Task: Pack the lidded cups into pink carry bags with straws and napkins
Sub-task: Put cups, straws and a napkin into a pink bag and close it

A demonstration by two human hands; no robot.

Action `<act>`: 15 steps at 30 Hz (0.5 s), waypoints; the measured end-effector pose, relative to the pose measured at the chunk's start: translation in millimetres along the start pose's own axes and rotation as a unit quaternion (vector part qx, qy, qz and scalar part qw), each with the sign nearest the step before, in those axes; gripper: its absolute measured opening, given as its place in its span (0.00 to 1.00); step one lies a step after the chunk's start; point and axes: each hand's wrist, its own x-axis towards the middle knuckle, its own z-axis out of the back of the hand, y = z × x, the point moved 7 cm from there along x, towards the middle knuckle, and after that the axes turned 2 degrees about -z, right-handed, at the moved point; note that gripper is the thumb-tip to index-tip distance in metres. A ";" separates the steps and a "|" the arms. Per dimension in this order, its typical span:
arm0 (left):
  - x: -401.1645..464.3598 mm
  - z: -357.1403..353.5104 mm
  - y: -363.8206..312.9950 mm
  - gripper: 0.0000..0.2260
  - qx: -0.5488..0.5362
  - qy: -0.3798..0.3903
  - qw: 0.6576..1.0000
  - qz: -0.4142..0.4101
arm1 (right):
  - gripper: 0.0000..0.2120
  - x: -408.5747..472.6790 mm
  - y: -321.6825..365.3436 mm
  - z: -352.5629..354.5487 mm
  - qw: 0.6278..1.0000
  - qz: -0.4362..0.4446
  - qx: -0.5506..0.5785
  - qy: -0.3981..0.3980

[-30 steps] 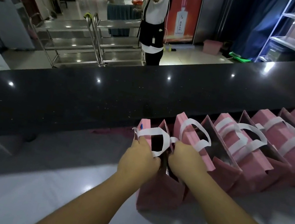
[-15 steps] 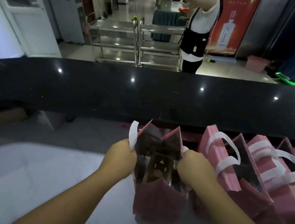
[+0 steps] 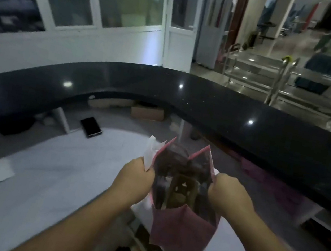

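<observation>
Holding the pink bag (image 3: 183,228) open at lower centre: my left hand (image 3: 135,176) grips one rim and white handle (image 3: 149,152), my right hand (image 3: 228,192) the other. Since a second ago it has left the bag row for the white counter (image 3: 52,171), its mouth now spread. Brown insert (image 3: 181,191) visible inside; no cup visible, so loading likely comes next.

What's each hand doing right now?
Left hand: closed on the left edge of the pink bag, by its white handle.
Right hand: closed on the bag's right edge, pulling it open.
</observation>
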 end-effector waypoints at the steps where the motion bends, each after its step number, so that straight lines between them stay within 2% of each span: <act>1: -4.3 22.1 17.3 0.17 -0.006 -0.018 1.000 0.012 | 0.13 -4.0 26.7 -7.4 1.000 0.023 0.000 0.007; 8: -60.9 169.0 140.7 0.16 -0.035 -0.129 0.988 0.081 | 0.09 -54.2 205.0 -70.0 0.987 0.148 -0.040 0.041; 13: -111.2 249.5 215.6 0.12 -0.016 -0.185 0.974 0.127 | 0.08 -105.7 306.9 -115.4 0.969 0.237 -0.039 0.057; 15: -131.9 277.1 242.8 0.12 -0.019 -0.212 0.966 0.147 | 0.04 -126.9 343.4 -133.2 0.960 0.269 -0.041 0.062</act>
